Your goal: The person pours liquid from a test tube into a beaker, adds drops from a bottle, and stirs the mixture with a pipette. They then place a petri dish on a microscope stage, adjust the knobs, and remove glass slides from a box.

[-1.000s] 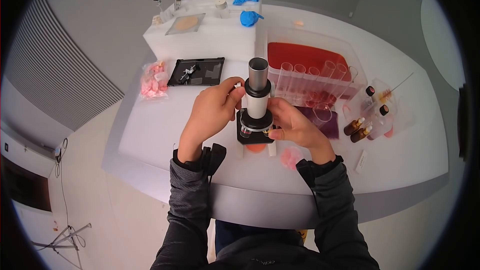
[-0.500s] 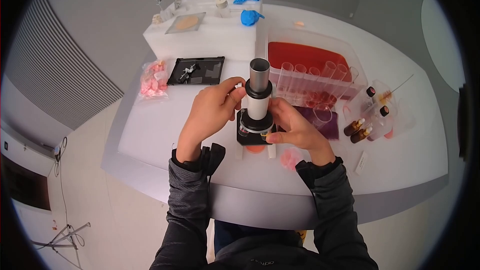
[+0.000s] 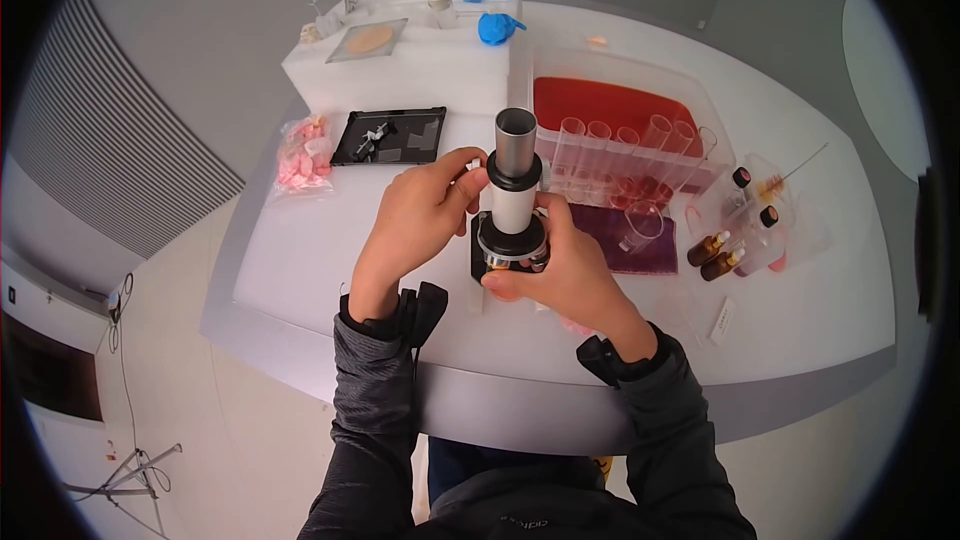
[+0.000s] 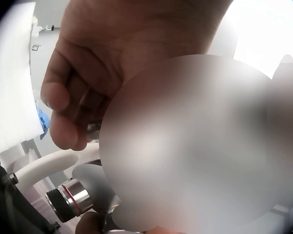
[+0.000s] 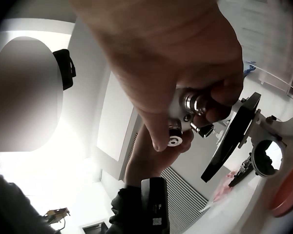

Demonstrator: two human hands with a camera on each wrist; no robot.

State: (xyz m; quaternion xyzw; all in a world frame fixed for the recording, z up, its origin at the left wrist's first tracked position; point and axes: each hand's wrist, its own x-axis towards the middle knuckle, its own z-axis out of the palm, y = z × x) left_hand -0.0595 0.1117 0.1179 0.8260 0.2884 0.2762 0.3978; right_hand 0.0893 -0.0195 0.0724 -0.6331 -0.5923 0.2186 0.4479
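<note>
A white and black microscope [image 3: 513, 208] with a silver eyepiece tube stands upright at the table's middle. High on its left side, my left hand [image 3: 415, 215] pinches a small white focus knob [image 3: 477, 166] between thumb and fingers. My right hand [image 3: 580, 275] grips the revolving nosepiece from the right, thumb across the front below the ring and fingers behind. Metal objective lenses [image 5: 195, 102] show between the right thumb and fingers in the right wrist view. Another objective [image 4: 71, 197] with a red band points downward in the left wrist view. The black stage [image 5: 233, 139] lies below.
Behind the microscope stands a clear bin [image 3: 715, 110] of red material, with several test tubes [image 3: 627, 155] before it. Brown dropper bottles [image 3: 715, 262] are at the right. To the left are a black tray [image 3: 415, 135] and a pink-filled bag [image 3: 305, 155]. A white block [image 3: 420, 80] stands behind them.
My right hand has moved left round the nosepiece, its thumb sweeping across the front, and the objectives have shifted with it. The left hand keeps its pinch on the knob.
</note>
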